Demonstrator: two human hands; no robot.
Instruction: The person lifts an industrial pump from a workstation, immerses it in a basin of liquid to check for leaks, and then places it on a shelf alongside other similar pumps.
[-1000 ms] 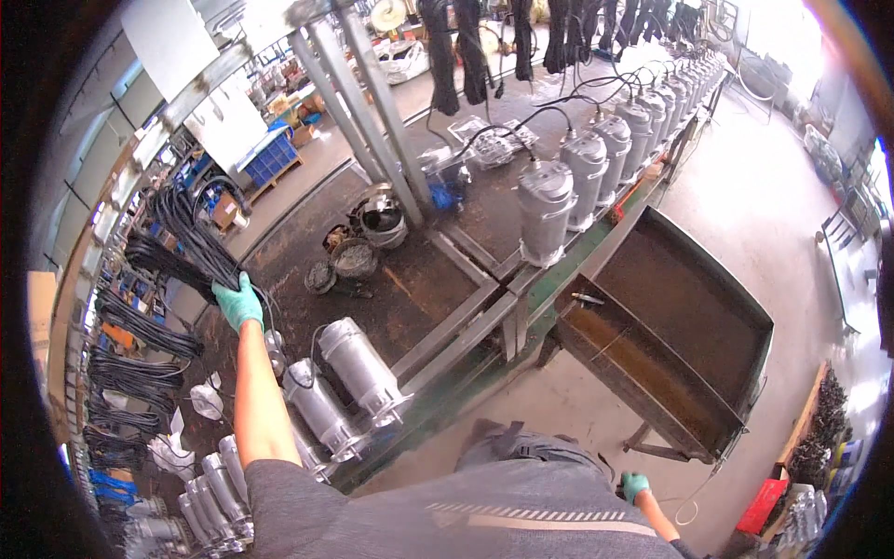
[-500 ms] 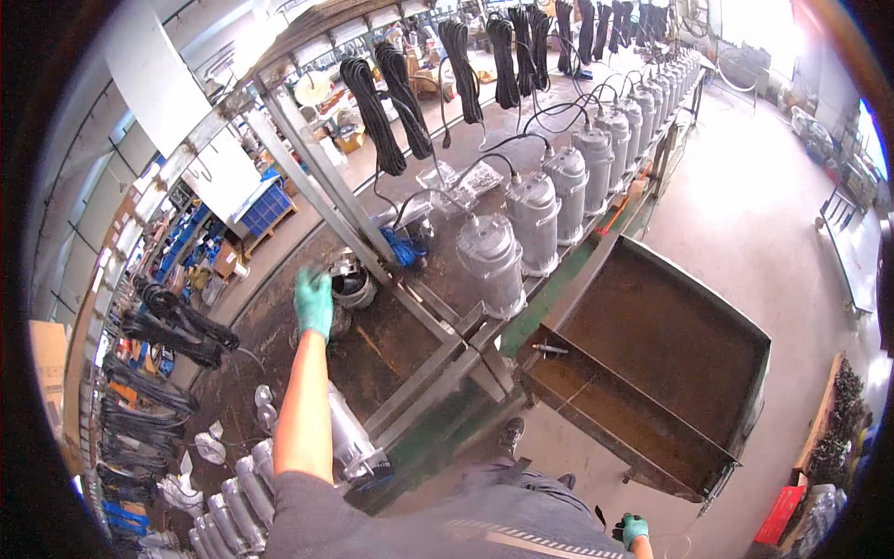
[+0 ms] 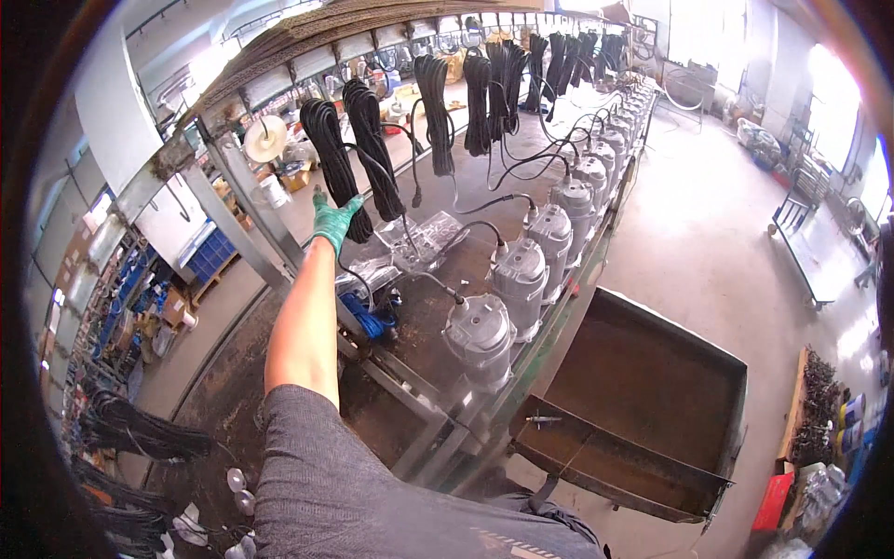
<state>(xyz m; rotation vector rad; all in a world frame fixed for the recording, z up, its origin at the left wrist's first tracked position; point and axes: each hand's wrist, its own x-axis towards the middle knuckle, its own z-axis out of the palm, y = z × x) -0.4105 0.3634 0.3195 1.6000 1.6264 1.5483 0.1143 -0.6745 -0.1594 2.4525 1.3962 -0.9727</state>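
Note:
My left hand (image 3: 334, 222), in a green glove, is stretched out with its fingers apart. It is at the lower part of the nearest hanging black cable bundle (image 3: 328, 149); whether it touches the cable I cannot tell. A second cable bundle (image 3: 374, 140) hangs just to the right. Below them, clear plastic bags (image 3: 424, 240) and a blue coil of wire (image 3: 365, 319) lie on the bench. The nearest grey metal motor housing (image 3: 479, 337) stands upright on the right, a black cable running from its top. My right hand is out of view.
Several more motor housings (image 3: 519, 279) line the bench edge, with cable bundles (image 3: 433, 112) hanging above. A steel post (image 3: 244, 205) rises beside my left forearm. A rusty metal tray (image 3: 652, 391) stands to the right. More black cables (image 3: 140, 424) hang at the lower left.
My left hand has moved from the round metal part on the bench up to the hanging cables. My view has shifted, and my right hand has left it.

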